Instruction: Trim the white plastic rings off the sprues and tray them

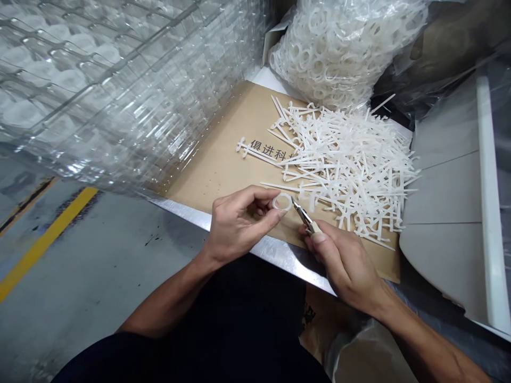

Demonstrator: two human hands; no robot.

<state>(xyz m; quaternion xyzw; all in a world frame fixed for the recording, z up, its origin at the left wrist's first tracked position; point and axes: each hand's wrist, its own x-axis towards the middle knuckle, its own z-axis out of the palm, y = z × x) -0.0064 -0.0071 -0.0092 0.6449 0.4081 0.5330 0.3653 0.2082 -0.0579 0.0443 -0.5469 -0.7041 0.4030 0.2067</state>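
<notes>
Between the thumb and fingers of my left hand [243,221] is a translucent white plastic ring [276,204], held just above the front of the cardboard sheet. My right hand [345,255] is closed around a pair of cutting pliers [304,215]; their metal tips point at the ring's right side. Whether the tips touch the ring I cannot tell. Right behind the pliers spreads a heap of thin white plastic sprues [347,165], with a few stray pieces at its left edge.
Stacked clear plastic trays [131,96] holding white parts rise on the left. A clear bag of white rings [339,53] stands at the back. The cardboard sheet [215,165] covers the metal-edged table [191,215]. A grey panel with a white rim [489,202] borders the right.
</notes>
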